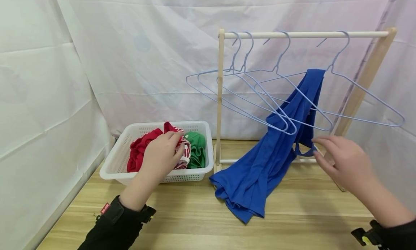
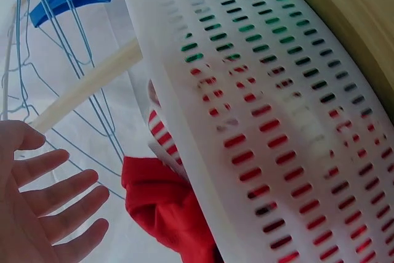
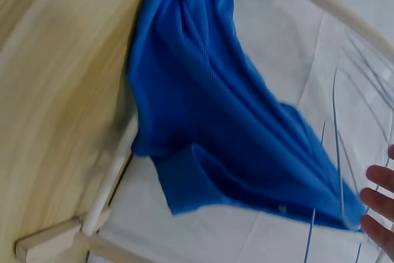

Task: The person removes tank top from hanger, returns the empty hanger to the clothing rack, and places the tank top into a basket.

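Observation:
A blue shirt [image 1: 263,159] hangs slanted from the left arm of the rightmost hanger [image 1: 367,91], its lower end lying on the table. My right hand [image 1: 346,163] is at the shirt's right side, fingertips near a sleeve-like opening [image 3: 191,177]. In the right wrist view the fingers [image 3: 378,198] are spread, close to the shirt's upper end; contact is unclear. Over the white basket [image 1: 112,168], my left hand [image 1: 160,150] hovers with fingers loosely extended. Red cloth [image 1: 138,152], a red-and-white striped piece [image 1: 186,154] and green cloth [image 1: 196,149] lie inside.
A wooden rack [image 1: 220,98] with a white top rail [image 1: 308,34] stands on the wooden table [image 1: 182,221]. Several pale blue hangers [image 1: 277,67] dangle from the rail, overlapping one another. White fabric [image 1: 156,62] hangs behind and at the sides.

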Motion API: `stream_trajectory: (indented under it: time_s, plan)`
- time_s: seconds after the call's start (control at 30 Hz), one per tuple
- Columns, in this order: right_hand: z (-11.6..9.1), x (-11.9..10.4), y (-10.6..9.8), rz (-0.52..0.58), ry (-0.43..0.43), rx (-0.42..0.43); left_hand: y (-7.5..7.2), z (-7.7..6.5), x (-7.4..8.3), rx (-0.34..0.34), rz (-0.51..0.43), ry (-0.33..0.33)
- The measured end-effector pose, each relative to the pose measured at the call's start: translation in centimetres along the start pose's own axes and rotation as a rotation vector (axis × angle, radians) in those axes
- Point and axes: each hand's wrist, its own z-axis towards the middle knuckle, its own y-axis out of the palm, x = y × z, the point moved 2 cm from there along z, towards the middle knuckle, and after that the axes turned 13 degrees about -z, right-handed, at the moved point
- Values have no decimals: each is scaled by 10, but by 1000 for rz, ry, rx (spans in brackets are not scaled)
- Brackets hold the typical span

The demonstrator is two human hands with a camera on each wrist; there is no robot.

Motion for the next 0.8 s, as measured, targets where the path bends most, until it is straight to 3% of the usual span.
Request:
stream_trajectory:
  time_s: [0.1,0.2,0.33,0.57,0.8]
  plan:
    - [0,16,-2,42,129,-1,6,5,5,-7,-6,15]
    - [0,30,-1,51,262,-53,12,10,10,-12,-6,40]
    - [-3,44,3,2,350,-105,20,15,16,-26,1,64]
    - [-3,63,6,-141,389,-141,31,15,21,-39,-2,90]
    - [-4,83,10,-243,327,-48,34,12,21,-24,-8,100]
